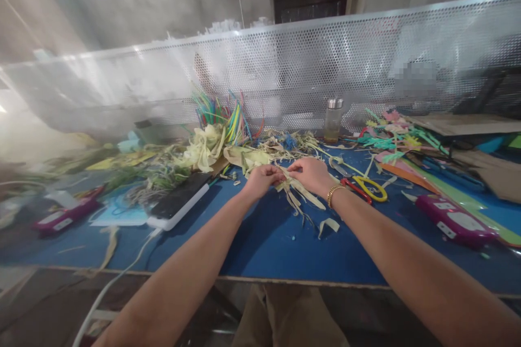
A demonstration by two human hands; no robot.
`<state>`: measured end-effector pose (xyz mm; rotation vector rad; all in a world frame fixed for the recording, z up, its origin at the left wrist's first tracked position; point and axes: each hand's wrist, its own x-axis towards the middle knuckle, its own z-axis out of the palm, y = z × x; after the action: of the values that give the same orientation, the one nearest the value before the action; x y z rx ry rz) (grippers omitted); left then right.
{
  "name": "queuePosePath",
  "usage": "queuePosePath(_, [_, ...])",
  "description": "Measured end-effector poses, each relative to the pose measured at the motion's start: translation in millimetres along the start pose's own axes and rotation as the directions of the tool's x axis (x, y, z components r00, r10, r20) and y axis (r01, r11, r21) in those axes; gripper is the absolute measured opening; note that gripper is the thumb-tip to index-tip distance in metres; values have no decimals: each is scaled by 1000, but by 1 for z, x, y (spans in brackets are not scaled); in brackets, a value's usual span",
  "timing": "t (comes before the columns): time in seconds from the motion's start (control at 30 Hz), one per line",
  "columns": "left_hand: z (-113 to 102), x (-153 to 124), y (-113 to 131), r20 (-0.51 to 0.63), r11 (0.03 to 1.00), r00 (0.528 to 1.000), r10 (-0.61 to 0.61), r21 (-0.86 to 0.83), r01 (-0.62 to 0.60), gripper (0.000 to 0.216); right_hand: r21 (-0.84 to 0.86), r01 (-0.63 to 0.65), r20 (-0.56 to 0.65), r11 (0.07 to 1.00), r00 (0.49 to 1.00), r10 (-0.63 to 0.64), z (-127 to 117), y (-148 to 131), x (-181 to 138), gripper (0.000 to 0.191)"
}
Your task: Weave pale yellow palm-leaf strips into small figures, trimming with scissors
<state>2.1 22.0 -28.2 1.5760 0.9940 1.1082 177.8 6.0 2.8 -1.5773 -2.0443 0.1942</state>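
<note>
My left hand (262, 180) and my right hand (311, 174) meet above the middle of the blue table (264, 249). Both are closed, fingertips pinched close together on a pale, leaf-like husk strip (288, 180), partly hidden by the fingers. Loose husk strips (307, 195) trail below them on the table. Behind my left hand lies a bunch of broad, pale yellow-green husks (207, 146). Scissors with yellow handles (372, 190) lie just right of my right wrist, near a red-handled tool (356, 188).
A white device with a black top (179, 203) and cable lies at left. Purple devices (69, 217) sit on both sides. Coloured stems (223, 116), a glass bottle (334, 119) and colourful craft flowers (396, 133) line the back, before a perforated metal screen (309, 65).
</note>
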Motion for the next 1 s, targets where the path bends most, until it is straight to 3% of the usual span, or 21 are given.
queuePosePath(0.47, [0,-1,-1,56,1000,998,-9,10,9,33,-55,55,17,997,998,-54,7,-8,-3,16])
queuePosePath(0.63, [2,-2,0,22,998,998,-64,16,64,33,-77,59,3,995,998,-59,9,-7,-3,17])
queuePosePath(0.83, [-1,-1,-2,-43,991,993,-105,-92,101,31,-87,143,-19,986,989,-145,9,-10,-7,14])
queuePosePath(1.0, [-4,-1,0,-22,999,1000,-17,-40,16,30,63,146,-44,987,989,-144,7,-3,-4,11])
